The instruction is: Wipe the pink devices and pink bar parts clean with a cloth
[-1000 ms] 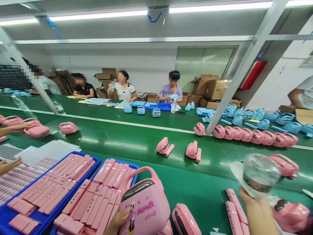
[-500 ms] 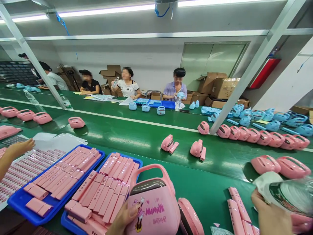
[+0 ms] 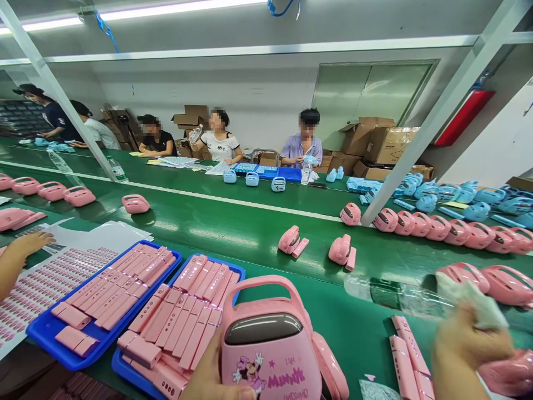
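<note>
My left hand (image 3: 214, 378) grips the lower left side of a pink handled case with a cartoon mouse print (image 3: 270, 344), held upright at the bottom centre. A second pink case (image 3: 333, 369) leans right behind it. My right hand (image 3: 466, 344), blurred at the bottom right, is closed around a clear water bottle (image 3: 395, 297) and a white tissue (image 3: 474, 300). The bottle lies nearly level, pointing left over the green table. Loose pink strips (image 3: 406, 361) lie just left of that hand.
Two blue trays (image 3: 41, 339) (image 3: 238, 273) of pink strips sit at my left. Another person's hand (image 3: 25, 244) rests on sticker sheets (image 3: 45, 283). Pink cases (image 3: 437, 228) ride the green conveyor (image 3: 233, 222). A slanted metal post (image 3: 416, 144) crosses it, and several workers sit beyond.
My right hand has dropped lower and tipped the bottle from upright to lying leftward. The pink case in my left hand has shifted slightly right. The neighbour's hand has moved over the sticker sheets.
</note>
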`<state>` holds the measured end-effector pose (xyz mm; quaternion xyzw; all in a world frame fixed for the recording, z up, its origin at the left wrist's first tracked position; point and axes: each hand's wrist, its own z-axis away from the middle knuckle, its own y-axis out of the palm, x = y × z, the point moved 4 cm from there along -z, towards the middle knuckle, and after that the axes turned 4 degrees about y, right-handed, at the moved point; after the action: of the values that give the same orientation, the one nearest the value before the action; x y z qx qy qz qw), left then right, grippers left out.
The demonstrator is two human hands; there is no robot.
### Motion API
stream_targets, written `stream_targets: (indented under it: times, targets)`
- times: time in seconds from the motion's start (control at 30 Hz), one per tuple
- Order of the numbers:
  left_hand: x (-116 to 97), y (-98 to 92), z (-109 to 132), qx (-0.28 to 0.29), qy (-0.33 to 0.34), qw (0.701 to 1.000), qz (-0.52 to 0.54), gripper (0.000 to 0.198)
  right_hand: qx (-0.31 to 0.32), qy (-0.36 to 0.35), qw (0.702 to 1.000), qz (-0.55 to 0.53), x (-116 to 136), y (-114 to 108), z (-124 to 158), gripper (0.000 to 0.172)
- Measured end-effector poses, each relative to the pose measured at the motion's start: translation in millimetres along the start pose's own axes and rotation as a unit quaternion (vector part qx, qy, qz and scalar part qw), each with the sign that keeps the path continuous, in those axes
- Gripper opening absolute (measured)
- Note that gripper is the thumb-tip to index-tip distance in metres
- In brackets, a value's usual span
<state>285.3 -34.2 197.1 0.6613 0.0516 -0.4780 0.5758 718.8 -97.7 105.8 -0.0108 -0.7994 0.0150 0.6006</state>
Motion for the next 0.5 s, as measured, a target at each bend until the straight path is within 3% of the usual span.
stream_targets:
  times: [0.13,0.23,0.4,0.5]
  targets:
    - [-3,9.2,-5,0.054,0.024,0.998,-0.008,0.09,0.138,-0.176,0.965,0.134,3,25,28,0.047]
    - [-5,18.4,-7,0.094,0.021,0.995,0.002,0.093,0.205,-0.24,0.932,0.179,1,40,43,0.05]
    - [-13,18.8,-7,0.085,0.029,0.995,-0.043,0.086,0.229,-0.226,0.917,0.236,17,44,29,0.053]
    - [-18,16.3,-8,0.062,0.07,0.992,-0.084,0.079,0.164,-0.171,0.935,0.265,42,31,9,0.045]
